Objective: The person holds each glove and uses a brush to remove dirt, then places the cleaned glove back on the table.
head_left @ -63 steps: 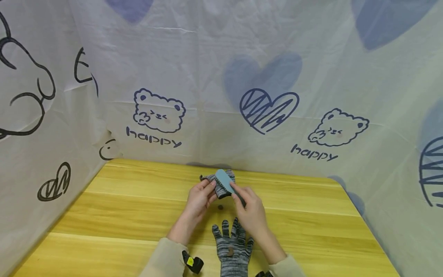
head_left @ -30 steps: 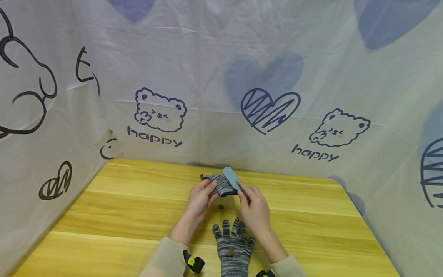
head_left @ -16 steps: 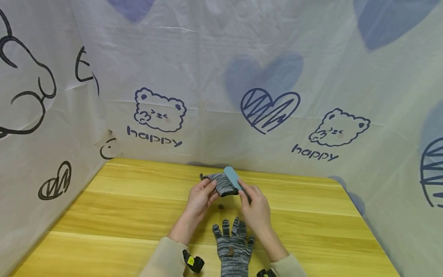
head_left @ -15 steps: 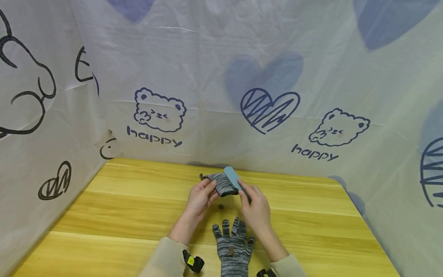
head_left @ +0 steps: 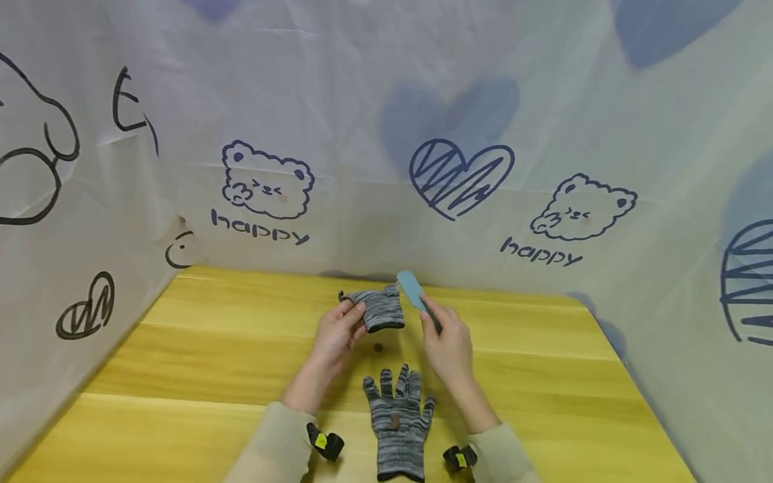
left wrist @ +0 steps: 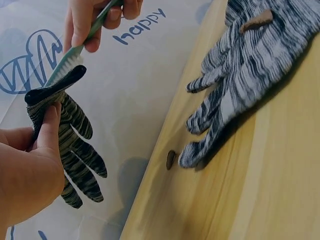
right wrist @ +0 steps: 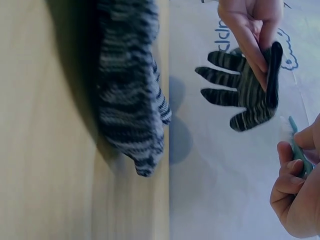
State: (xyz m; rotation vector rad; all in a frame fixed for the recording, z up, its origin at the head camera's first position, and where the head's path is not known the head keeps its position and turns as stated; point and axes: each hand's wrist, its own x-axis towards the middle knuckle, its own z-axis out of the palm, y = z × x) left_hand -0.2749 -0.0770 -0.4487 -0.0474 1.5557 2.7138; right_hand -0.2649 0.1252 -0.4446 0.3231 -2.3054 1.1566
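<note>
The brush [head_left: 410, 290] is shifted rightward off the raised glove [head_left: 383, 308], its length slanting just beside the glove's right edge, gripped by the right hand [head_left: 448, 342], while the glove's left side is pinched by the left hand [head_left: 335, 334].

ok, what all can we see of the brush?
The brush is slim, blue-green and plastic-looking, with white bristles along one side of its head. The right hand grips its handle. It's slanted, raised off the table, bristles toward the held glove; whether they touch is unclear.
</note>
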